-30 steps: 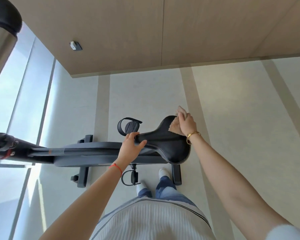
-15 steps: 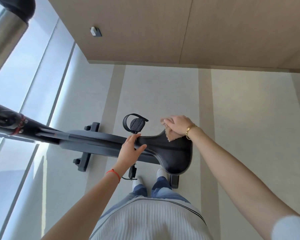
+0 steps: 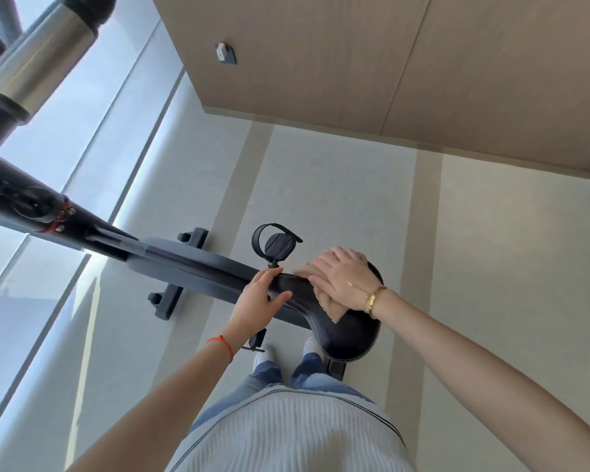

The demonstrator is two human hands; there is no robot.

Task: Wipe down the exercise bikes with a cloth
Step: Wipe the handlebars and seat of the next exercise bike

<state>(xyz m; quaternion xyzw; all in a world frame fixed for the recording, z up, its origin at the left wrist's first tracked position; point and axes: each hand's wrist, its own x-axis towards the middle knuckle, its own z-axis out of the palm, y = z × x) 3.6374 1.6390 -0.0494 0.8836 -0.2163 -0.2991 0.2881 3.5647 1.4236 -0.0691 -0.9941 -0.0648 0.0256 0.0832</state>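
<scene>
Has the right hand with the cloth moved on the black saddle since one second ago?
Yes. The right hand pressing the beige cloth slid from the wide rear far edge of the black padded saddle toward its narrow nose, nearer the left hand.

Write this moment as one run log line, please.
step: wiping saddle | right hand: presses cloth flat | left hand: grips saddle nose

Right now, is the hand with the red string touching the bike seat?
Touching. The head view shows the left hand gripping the narrow front of the black seat, thumb on its near side, fingers over the top.
</scene>
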